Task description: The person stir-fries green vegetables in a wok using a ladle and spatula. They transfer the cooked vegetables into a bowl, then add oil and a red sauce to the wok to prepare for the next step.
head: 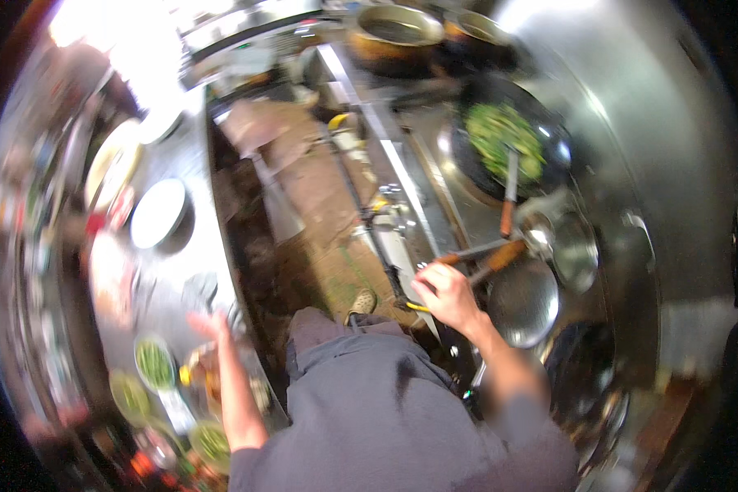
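My left hand (208,326) reaches over the steel counter on the left, fingers spread and blurred, above a bottle with a yellow cap (186,375). It seems to hold nothing. My right hand (443,288) is bent at the stove's front edge, by the orange-brown handle end of a ladle (539,236); whether it touches that handle I cannot tell. Beyond it, a black wok (553,138) holds green vegetables (497,132), with a metal spatula (512,175) resting in them, its wooden handle towards me. A round metal pan or lid (523,302) lies right of my right hand.
White bowl (158,213) and oval dish of cut greens (154,363) stand on the left counter (206,246). Large pots (396,27) stand at the stove's far end. A metal bowl (575,252) is near the wok. A tiled floor (320,203) runs between counter and stove.
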